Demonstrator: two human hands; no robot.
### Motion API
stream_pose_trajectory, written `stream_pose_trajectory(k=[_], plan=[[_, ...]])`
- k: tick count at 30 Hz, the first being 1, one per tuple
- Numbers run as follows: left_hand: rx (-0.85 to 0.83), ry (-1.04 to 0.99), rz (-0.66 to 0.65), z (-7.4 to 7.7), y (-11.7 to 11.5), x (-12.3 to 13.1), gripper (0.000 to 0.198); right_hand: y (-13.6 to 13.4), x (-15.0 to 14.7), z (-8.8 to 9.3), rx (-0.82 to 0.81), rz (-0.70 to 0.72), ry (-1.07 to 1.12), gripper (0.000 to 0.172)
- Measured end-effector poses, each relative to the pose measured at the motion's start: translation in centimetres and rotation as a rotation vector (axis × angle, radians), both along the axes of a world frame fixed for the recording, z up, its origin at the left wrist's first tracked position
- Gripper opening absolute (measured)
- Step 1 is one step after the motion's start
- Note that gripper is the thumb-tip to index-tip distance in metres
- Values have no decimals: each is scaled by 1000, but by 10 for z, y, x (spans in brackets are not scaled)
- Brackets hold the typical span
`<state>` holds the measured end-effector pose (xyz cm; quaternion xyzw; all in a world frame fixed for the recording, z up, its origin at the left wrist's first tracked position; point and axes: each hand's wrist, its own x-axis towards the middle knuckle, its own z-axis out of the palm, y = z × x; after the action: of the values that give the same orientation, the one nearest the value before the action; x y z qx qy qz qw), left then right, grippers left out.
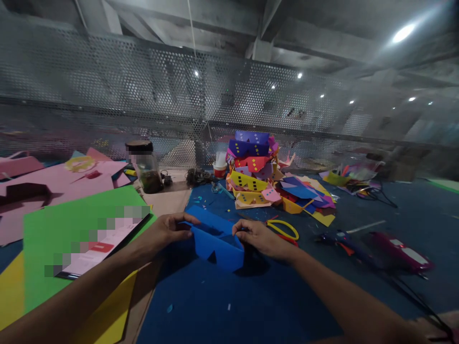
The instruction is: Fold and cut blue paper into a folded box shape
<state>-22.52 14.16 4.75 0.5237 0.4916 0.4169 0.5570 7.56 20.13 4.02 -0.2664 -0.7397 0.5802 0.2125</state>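
Observation:
A blue paper mask (218,248), bent into a band with a small triangular notch at its lower edge, stands between my hands over the dark blue table. My left hand (168,234) pinches its left end between thumb and fingers. At the right end, my right hand (260,236) grips the paper with thumb and fingertips. Just beyond my right hand lie scissors with yellow and red handles (287,229). Behind the mask rises a stack of colourful paper masks (253,167) in purple, red and yellow, dotted with small squares.
Green card (46,243) with a phone (103,248) on it lies left, over yellow sheets. Behind stand a lidded glass jar (148,169) and a paper cup (219,168). A glue gun (344,241) and a maroon object (401,251) lie right. Perforated metal panels (172,86) rise behind.

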Motion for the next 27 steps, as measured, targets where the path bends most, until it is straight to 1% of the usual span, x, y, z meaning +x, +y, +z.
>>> stream_pose_trajectory(k=[9, 15, 17, 21, 24, 27], plan=[[11, 14, 3, -10, 7, -7, 44, 5, 2, -2, 3, -42, 57, 36], [25, 43, 7, -5, 6, -5, 43, 4, 3, -3, 29, -16, 20, 43], [33, 54, 12, -3, 5, -4, 42, 2, 2, 0, 65, -19, 10, 41], [42, 70, 13, -1, 5, -3, 42, -1, 2, 7, 129, -29, -56, 32], [51, 84, 0, -1, 5, -4, 42, -1, 1, 8, 125, -25, -84, 27], [65, 94, -19, -3, 6, -5, 41, 1, 1, 5, 96, -20, -74, 25]])
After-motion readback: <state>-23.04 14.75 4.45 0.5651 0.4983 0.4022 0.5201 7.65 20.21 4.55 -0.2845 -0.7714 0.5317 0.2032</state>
